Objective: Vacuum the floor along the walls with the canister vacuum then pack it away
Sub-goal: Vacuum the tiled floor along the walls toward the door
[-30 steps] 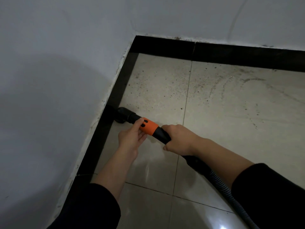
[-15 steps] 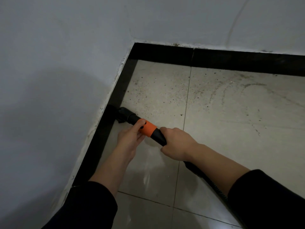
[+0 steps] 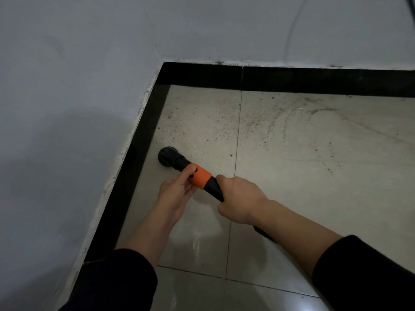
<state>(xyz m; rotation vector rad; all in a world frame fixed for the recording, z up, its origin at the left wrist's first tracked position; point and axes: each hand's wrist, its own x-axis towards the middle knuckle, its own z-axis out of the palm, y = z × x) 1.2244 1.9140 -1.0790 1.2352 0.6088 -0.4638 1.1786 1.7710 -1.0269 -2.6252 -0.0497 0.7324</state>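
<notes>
The person is holding the canister vacuum's black wand (image 3: 214, 189) low over the pale floor tiles (image 3: 314, 176), with both forearms reaching in from the bottom edge in dark sleeves (image 3: 125, 279). The left hand (image 3: 177, 194) is gripping the orange collar (image 3: 200, 178) on the wand, with the thumb lying across the collar's top and the fingers curling beneath it. The right hand (image 3: 239, 198) is closing as a fist round the black tube just behind that collar, knuckles facing up. The round black nozzle (image 3: 167, 155) at the wand's far end is sitting on the tile just beside the black skirting strip (image 3: 139, 158) that is running along the foot of the grey-white wall (image 3: 67, 108) on the left, though whether it is touching the strip cannot be told. A short stretch of the dark hose (image 3: 262, 234) is showing under the right forearm. Dark specks of dust (image 3: 202, 124) are lying scattered on the tile beyond the nozzle, thicker toward the corner where the two walls are meeting, and faint curved streaks (image 3: 298, 115) are marking the tile to the right.
</notes>
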